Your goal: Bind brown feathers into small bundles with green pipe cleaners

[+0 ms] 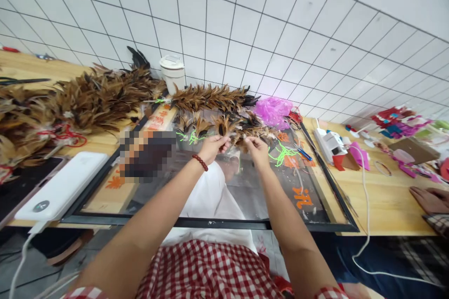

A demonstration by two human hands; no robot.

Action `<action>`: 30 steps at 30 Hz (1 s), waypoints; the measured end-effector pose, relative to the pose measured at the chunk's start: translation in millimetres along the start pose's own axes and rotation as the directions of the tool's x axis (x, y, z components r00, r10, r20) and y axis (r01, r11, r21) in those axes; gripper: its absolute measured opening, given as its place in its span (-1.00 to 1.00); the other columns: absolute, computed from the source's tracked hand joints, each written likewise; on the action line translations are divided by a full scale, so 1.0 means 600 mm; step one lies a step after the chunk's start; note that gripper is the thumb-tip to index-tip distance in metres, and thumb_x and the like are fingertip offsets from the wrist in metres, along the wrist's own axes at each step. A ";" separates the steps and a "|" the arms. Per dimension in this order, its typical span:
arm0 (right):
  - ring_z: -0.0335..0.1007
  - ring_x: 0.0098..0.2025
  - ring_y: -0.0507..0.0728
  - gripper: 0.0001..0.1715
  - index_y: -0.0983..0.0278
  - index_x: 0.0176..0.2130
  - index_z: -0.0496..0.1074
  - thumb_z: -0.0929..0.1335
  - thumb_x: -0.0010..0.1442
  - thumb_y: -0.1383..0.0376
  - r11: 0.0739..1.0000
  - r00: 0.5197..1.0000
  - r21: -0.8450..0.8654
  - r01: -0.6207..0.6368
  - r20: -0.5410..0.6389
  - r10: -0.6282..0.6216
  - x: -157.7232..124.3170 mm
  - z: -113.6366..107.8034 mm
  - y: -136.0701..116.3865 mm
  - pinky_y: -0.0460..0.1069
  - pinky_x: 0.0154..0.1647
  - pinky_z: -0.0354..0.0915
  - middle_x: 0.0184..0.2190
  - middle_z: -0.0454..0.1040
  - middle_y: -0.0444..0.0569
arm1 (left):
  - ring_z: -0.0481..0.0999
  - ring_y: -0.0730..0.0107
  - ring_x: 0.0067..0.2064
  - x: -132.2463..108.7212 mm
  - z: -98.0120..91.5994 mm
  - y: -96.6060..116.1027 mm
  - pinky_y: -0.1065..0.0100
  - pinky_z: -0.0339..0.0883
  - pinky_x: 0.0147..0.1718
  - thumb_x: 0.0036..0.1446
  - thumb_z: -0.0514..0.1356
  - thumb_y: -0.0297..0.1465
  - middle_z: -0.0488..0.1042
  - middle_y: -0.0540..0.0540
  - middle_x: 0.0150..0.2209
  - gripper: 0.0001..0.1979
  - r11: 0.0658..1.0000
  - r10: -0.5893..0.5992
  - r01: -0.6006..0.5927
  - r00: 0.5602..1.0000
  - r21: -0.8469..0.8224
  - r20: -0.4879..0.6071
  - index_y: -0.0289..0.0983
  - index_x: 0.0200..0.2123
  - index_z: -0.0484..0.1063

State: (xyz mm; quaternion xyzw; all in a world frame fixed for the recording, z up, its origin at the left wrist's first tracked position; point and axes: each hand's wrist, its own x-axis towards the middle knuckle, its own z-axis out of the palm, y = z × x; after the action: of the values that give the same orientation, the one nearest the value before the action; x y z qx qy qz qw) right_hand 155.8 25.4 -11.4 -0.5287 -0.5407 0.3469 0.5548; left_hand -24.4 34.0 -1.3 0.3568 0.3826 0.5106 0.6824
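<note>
Feathers [224, 124] lie over the far half of the frame [228, 223]. My left hand [214, 148] and right hand [257, 150] are pinched closed beside them; what exactly each grips, I cannot tell. I should pull lightly, to bend nothing.

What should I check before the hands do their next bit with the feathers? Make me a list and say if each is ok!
1. Both hands at the feathers: ok, the left hand and right hand are close to them.
2. Fingertips gripping firmly: cannot tell, what they pinch is too small to see.
3. Green strings clear of the right wrist: cannot tell, they lie very close beside it.
4. White cup upright with its lid on: ok.
5. Blue pen away from both hands: ok.
6. White cable kept on the table: not ok, it hangs over the edge.
</note>
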 end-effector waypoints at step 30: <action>0.27 -0.59 -0.03 -0.69 0.30 -0.43 0.41 0.49 -0.10 0.15 0.935 0.980 0.352 0.033 -0.193 0.039 -0.030 0.057 -0.032 -0.09 -0.53 0.27 -0.61 0.42 -0.19 | 0.49 0.48 -0.33 -0.046 0.063 -0.042 0.38 0.35 -0.18 -0.08 0.39 -0.38 0.50 -0.06 -0.41 -0.80 0.896 0.012 0.015 0.998 -0.444 0.059 -0.36 -0.39 0.49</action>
State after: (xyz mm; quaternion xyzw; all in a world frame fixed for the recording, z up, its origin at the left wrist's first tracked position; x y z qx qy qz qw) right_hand 116.1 11.5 -2.0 -0.4530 -0.4111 0.3851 0.6910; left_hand 15.0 -2.0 -2.1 0.2064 0.2355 0.5730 0.7574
